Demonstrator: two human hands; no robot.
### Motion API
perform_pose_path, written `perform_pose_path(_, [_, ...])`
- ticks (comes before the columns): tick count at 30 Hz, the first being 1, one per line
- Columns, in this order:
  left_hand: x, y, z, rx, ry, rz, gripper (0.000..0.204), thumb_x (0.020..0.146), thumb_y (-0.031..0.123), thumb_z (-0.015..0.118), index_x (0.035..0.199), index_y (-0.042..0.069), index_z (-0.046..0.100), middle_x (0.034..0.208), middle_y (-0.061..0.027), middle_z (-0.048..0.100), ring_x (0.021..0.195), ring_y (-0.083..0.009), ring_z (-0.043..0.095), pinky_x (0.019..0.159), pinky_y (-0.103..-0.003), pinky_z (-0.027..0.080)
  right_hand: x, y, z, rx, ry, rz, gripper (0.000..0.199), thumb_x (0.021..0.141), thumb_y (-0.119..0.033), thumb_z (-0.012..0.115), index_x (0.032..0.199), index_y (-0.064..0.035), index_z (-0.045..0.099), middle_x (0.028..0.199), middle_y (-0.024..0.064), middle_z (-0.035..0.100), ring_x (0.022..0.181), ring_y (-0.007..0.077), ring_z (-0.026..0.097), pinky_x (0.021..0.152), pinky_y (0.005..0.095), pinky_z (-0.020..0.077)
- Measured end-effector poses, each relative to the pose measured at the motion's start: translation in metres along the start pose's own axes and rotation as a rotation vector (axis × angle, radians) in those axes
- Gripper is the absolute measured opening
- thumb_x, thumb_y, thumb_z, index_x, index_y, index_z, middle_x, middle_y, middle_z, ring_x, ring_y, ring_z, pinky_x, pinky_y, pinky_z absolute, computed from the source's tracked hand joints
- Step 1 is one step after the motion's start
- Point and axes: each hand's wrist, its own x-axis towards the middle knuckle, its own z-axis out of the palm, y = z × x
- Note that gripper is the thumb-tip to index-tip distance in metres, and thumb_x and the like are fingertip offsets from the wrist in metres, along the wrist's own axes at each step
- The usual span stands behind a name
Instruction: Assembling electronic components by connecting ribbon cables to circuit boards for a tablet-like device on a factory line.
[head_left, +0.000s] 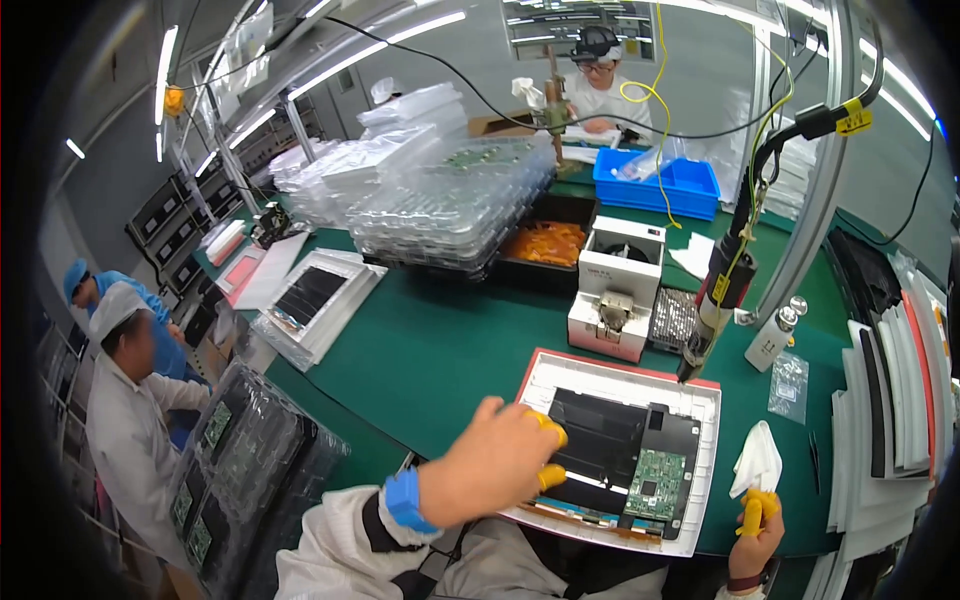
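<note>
In front of me lies a white-framed panel (705,450) with black sheets in its middle and a reddish border along its far edge. A green circuit board (657,484) sits at its right part. My left hand (490,462), with yellow finger cots and a blue wristband, is over the panel's left side. Its thumb and forefinger are apart with nothing seen between them; whether they touch the panel I cannot tell. To the right of the panel, my right hand (758,528), also in yellow finger cots, pinches the lower end of a white cloth (758,458).
A powered screwdriver (712,310) hangs above the panel's far right corner. Behind stand a white boxy device (615,290), a blue bin (655,185) and stacked clear trays (440,205). A white bottle (772,338) and tweezers (814,462) lie right. Trays with boards (240,470) and co-workers are left.
</note>
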Motion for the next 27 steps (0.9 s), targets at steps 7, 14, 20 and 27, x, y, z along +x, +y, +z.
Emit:
perform_pose_path(7, [0.081,-0.108,-0.112,0.134,0.029,-0.434,0.031,0.081,0.030,0.070,0.097,0.003,0.071,0.086,-0.0183,0.069,0.081,-0.0332,0.067,0.073,-0.040,0.052,0.001,-0.027,0.008,-0.119,0.045,-0.237,0.014,0.092,-0.015,0.062,0.097,-0.0022,0.065,0.090,0.0124,0.065,0.072,0.0235,0.061,0.060,0.0343,0.0486])
perform_pose_path(14, [0.120,-0.248,-0.095,0.204,0.459,-0.418,0.046,0.077,0.034,0.074,0.114,0.008,0.065,0.105,-0.0198,0.067,0.100,-0.0357,0.063,0.085,-0.040,0.049,0.001,-0.016,0.003,-0.341,0.049,-0.444,0.011,0.091,-0.008,0.062,0.096,0.0006,0.066,0.087,0.0184,0.065,0.065,0.0308,0.060,0.057,0.0371,0.0491])
perform_pose_path(20, [0.149,-0.215,-0.089,-0.005,0.433,-0.695,0.037,0.079,0.038,0.072,0.104,0.011,0.070,0.102,-0.0150,0.069,0.100,-0.0316,0.063,0.096,-0.060,0.029,-0.001,-0.005,0.004,-0.337,0.018,-0.308,0.011,0.091,-0.008,0.062,0.098,-0.0001,0.066,0.088,0.0176,0.063,0.061,0.0306,0.059,0.055,0.0367,0.0481])
perform_pose_path(27, [0.159,-0.231,-0.092,0.052,0.570,-0.772,0.028,0.081,0.033,0.069,0.096,0.009,0.068,0.098,-0.0140,0.069,0.099,-0.0336,0.062,0.088,-0.061,0.034,0.004,-0.010,0.007,-0.390,0.015,-0.394,0.012,0.091,-0.009,0.063,0.099,-0.0001,0.066,0.092,0.0178,0.064,0.068,0.0297,0.061,0.058,0.0355,0.0492])
